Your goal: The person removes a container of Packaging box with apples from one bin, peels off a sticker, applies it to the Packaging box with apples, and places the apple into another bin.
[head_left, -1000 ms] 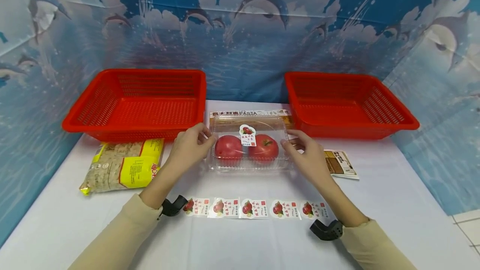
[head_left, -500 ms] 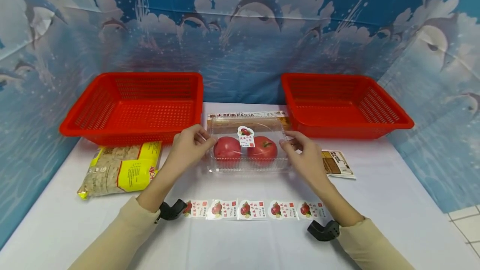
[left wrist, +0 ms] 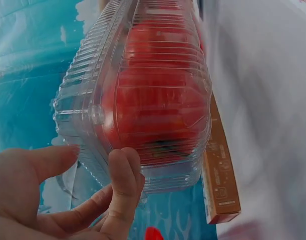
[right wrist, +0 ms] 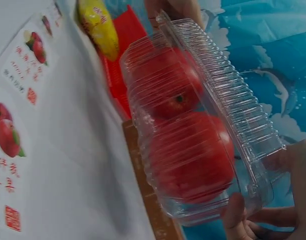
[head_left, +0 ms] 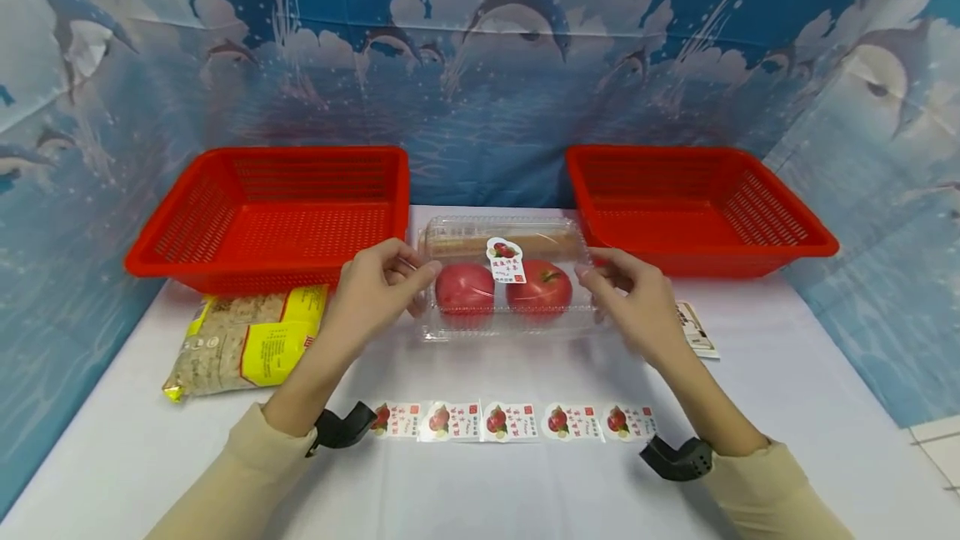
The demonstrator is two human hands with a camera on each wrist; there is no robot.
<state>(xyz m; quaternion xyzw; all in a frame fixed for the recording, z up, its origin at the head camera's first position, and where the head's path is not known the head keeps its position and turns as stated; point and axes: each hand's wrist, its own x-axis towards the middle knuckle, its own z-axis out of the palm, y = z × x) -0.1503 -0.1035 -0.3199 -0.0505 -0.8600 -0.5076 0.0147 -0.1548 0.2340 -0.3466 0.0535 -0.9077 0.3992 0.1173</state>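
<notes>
A clear plastic clamshell box (head_left: pixel 510 327) with two red tomatoes (head_left: pixel 465 288) inside is held up between both hands in the head view. A white fruit-print sticker (head_left: pixel 506 261) is on its lid. My left hand (head_left: pixel 378 286) grips the box's left end, thumb at the rim; in the left wrist view its fingers (left wrist: pixel 125 172) curl under that end. The right end is pinched by my right hand (head_left: pixel 641 298), whose fingers (right wrist: pixel 236 212) show against the plastic in the right wrist view. Below the box, the wrist views show white cloth and a brown pasta box (left wrist: pixel 223 185).
Two red plastic baskets (head_left: pixel 300 269) stand at the back left and right (head_left: pixel 705 261). A yellow-and-clear bag of grain-like food (head_left: pixel 247 340) lies left. A small brown-and-white packet (head_left: pixel 697 332) is partly behind the right hand. Several stickers (head_left: pixel 510 422) lie in a row in front.
The clamshell box with the tomatoes has risen off the table and shifted slightly right, both hands moving with it. The right hand now covers more of the small packet.
</notes>
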